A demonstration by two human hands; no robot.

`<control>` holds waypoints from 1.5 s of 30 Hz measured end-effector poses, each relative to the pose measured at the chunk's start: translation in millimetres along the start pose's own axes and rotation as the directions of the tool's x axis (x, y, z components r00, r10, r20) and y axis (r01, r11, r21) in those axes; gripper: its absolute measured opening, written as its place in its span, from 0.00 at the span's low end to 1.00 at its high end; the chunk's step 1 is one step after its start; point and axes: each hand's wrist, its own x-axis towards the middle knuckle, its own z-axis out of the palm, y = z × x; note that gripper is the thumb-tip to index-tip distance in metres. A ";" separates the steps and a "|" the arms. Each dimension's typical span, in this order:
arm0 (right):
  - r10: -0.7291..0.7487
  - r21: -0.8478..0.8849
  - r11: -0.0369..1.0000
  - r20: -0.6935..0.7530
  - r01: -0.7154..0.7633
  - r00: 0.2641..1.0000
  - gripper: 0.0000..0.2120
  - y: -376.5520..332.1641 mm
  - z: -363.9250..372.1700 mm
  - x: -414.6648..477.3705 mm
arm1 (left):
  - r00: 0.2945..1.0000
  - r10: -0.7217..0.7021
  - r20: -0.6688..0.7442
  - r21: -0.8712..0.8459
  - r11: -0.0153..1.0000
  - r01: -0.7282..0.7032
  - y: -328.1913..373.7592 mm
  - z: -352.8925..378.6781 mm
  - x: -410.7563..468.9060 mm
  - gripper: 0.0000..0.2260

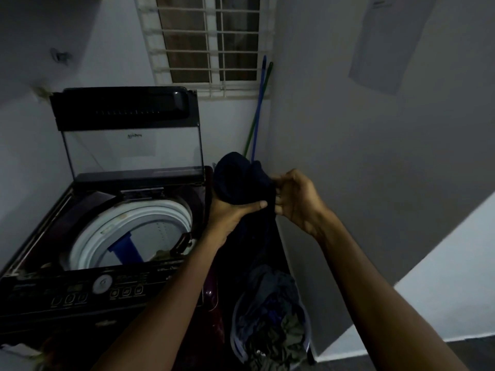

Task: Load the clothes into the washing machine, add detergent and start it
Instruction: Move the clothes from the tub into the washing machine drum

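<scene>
A dark navy garment [241, 180] hangs in the air to the right of the washing machine [67, 298]. My left hand [233, 212] grips its bunched top from below, thumb across the cloth. My right hand [294, 196] pinches the garment's right edge with its fingertips. The machine's glass lid [131, 145] stands upright and the white drum rim [107, 226] is exposed, with a blue agitator and a bit of olive cloth [160, 254] inside. Below my hands stands a laundry basket [237, 341] full of mixed clothes [273, 317].
The control panel with a round dial [101, 284] faces me at the machine's front. A blue and a green broom handle [258, 111] lean in the corner under the barred window [209, 44]. A grey wall closes in on the right.
</scene>
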 end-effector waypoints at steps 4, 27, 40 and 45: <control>-0.017 0.028 0.999 0.058 0.016 0.998 0.25 -1.7 11.8 5.1 | 0.982 -0.008 -0.190 -0.130 0.991 -0.017 3.1 3.2 -2.5 0.23; -0.322 -0.235 0.947 -0.654 0.220 0.685 0.14 59.1 29.6 58.6 | 0.930 0.044 -0.366 -0.114 0.989 -0.092 18.0 -118.3 21.1 0.20; -0.238 -0.158 0.960 -0.016 0.233 0.971 0.14 71.0 175.0 116.3 | 0.919 0.055 -0.389 -0.036 0.997 -0.075 19.8 -212.6 30.9 0.24; -0.190 -0.142 0.973 -0.065 0.180 0.980 0.18 96.1 191.6 141.1 | 0.921 0.011 -0.390 0.023 1.000 -0.003 7.1 -244.9 49.9 0.27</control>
